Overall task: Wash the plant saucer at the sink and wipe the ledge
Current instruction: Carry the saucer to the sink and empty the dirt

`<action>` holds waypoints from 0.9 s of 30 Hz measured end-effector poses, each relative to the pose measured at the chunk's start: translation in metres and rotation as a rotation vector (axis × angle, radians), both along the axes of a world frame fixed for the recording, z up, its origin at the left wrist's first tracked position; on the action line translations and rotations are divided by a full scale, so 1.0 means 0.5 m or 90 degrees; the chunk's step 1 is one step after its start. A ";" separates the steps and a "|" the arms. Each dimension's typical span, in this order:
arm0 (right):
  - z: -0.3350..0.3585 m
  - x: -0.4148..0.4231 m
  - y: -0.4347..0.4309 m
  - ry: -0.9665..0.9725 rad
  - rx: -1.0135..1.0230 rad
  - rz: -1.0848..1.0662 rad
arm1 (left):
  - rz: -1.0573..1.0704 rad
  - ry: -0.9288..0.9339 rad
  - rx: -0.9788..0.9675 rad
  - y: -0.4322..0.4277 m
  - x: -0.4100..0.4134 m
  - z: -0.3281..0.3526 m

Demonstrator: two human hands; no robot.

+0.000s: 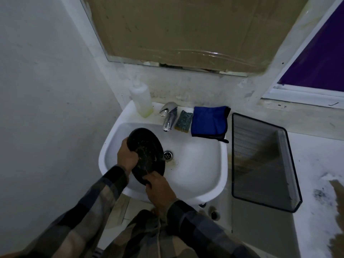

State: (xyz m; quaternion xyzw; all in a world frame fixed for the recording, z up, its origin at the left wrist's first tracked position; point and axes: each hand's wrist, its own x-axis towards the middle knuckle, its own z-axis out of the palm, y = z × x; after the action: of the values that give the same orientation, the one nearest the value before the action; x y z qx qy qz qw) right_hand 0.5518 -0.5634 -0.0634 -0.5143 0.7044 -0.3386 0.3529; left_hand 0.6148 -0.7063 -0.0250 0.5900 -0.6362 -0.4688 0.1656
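A black round plant saucer (147, 151), dirty with pale grit on its inside, is held tilted over the left half of the white sink (195, 164). My left hand (127, 156) grips its left rim, thumb on the inner face. My right hand (160, 189) grips the near lower rim. The chrome faucet (168, 116) stands behind the saucer with no water visibly running. A green and yellow sponge (184, 121) and a folded blue cloth (210, 122) lie on the sink's back rim. The white ledge (320, 164) at the right is dusted with dark dirt.
A translucent soap bottle (141, 98) stands at the sink's back left corner. A black mesh bin (260, 161) sits right of the sink. The drain (168, 155) lies just right of the saucer. A covered mirror (186, 30) hangs above, a window (320, 58) at the right.
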 end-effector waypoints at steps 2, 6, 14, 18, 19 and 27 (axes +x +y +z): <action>-0.006 -0.016 0.014 -0.011 0.005 -0.018 | -0.026 -0.022 -0.068 0.013 -0.014 0.012; -0.018 -0.059 0.051 -0.004 0.043 -0.063 | -0.093 -0.046 -0.170 0.008 -0.015 -0.003; -0.026 -0.113 0.105 0.026 0.056 -0.091 | -0.184 -0.068 -0.272 0.009 -0.010 -0.018; -0.030 -0.122 0.108 0.049 0.072 -0.091 | -0.165 -0.057 -0.274 0.008 -0.009 -0.025; -0.032 -0.124 0.108 0.057 0.079 -0.090 | -0.160 -0.055 -0.273 0.008 -0.008 -0.027; -0.035 -0.148 0.090 0.231 0.171 0.016 | -0.205 -0.077 -0.243 0.001 -0.005 -0.043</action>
State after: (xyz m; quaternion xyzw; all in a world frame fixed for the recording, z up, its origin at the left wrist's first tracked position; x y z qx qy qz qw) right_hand 0.4777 -0.5183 -0.0810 -0.5241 0.7884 -0.1393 0.2902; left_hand 0.6122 -0.7056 -0.0465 0.4659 -0.8077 -0.3243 0.1591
